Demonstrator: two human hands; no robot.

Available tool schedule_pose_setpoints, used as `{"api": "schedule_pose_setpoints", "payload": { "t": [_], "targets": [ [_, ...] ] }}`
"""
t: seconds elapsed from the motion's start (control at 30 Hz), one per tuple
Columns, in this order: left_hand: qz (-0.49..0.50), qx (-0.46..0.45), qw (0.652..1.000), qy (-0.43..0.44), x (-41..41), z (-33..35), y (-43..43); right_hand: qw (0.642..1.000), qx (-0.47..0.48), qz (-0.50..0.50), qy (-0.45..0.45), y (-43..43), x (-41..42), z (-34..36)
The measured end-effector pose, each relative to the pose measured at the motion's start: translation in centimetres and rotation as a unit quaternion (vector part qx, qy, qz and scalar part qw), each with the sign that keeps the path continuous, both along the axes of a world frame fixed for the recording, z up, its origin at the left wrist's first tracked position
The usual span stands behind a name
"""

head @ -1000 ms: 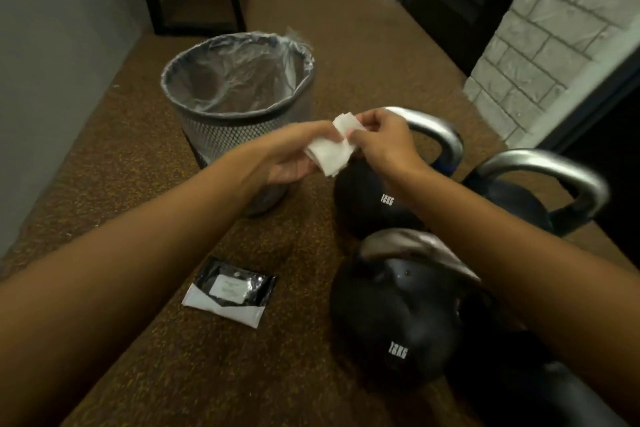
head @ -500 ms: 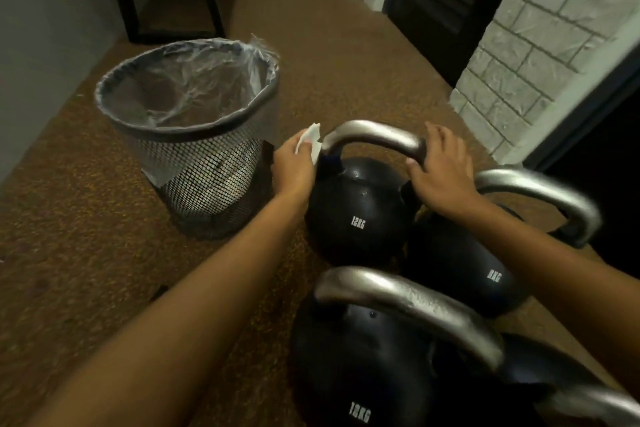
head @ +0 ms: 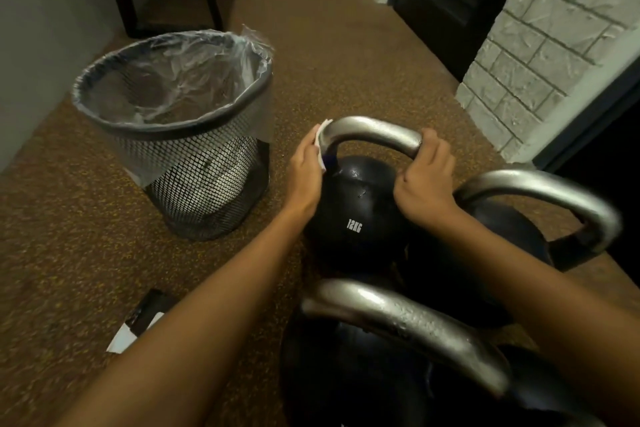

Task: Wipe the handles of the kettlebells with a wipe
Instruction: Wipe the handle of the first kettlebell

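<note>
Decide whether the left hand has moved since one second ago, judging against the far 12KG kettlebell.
Yes. The left hand carried the wipe down onto the left end of that kettlebell's handle.

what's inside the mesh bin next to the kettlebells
The bin holds a clear plastic liner, folded over the rim, and nothing else shows inside from above. The crinkled plastic hides the very bottom, so small scraps there cannot be ruled out.

Kettlebell handle [head: 374,130]: brushed silvery metal; ball [head: 356,215] glossy black. Bin [head: 204,184]: black wire mesh, clear plastic liner. Floor [head: 69,253]: speckled, rough.
</note>
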State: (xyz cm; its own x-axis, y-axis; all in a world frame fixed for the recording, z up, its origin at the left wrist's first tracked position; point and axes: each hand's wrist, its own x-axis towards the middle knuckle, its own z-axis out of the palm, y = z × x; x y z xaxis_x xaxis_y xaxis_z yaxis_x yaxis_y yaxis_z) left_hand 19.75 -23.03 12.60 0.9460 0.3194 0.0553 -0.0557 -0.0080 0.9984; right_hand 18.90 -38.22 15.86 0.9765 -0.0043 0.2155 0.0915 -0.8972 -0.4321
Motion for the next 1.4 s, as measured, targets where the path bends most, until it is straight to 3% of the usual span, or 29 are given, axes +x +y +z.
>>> {"api": "schedule_pose_setpoints", "payload": {
  "t": [0.23,0.33,0.4,0.67,0.83,1.2,1.4],
  "targets": [
    [-0.064,0.116,0.989,-0.061,-0.7,-2.4,1.6,1.000,0.012,-0.006,0.012,0.0,0.1,-0.1],
    [-0.028,0.114,0.991,-0.069,-0.1,-2.6,1.6,1.000,0.011,-0.011,0.008,0.1,0.1,-0.2],
    [0.003,0.164,0.983,-0.079,0.3,-2.0,1.4,1.000,0.010,-0.015,0.007,0.2,0.2,-0.3],
    [-0.003,0.378,0.904,-0.199,1.0,-0.8,1.8,0.999,0.026,-0.034,-0.015,0.5,0.3,-0.6],
    [-0.041,0.245,0.962,-0.114,1.0,-2.5,2.3,0.999,0.022,-0.032,-0.013,0.4,0.3,-0.7],
    [-0.095,0.203,0.966,-0.128,1.8,1.0,1.2,0.999,0.031,-0.039,-0.012,0.6,0.4,-0.5],
    [-0.119,0.142,0.981,0.054,3.2,0.5,2.2,0.999,0.027,-0.041,0.001,0.6,0.3,-0.4]
  ]
}}
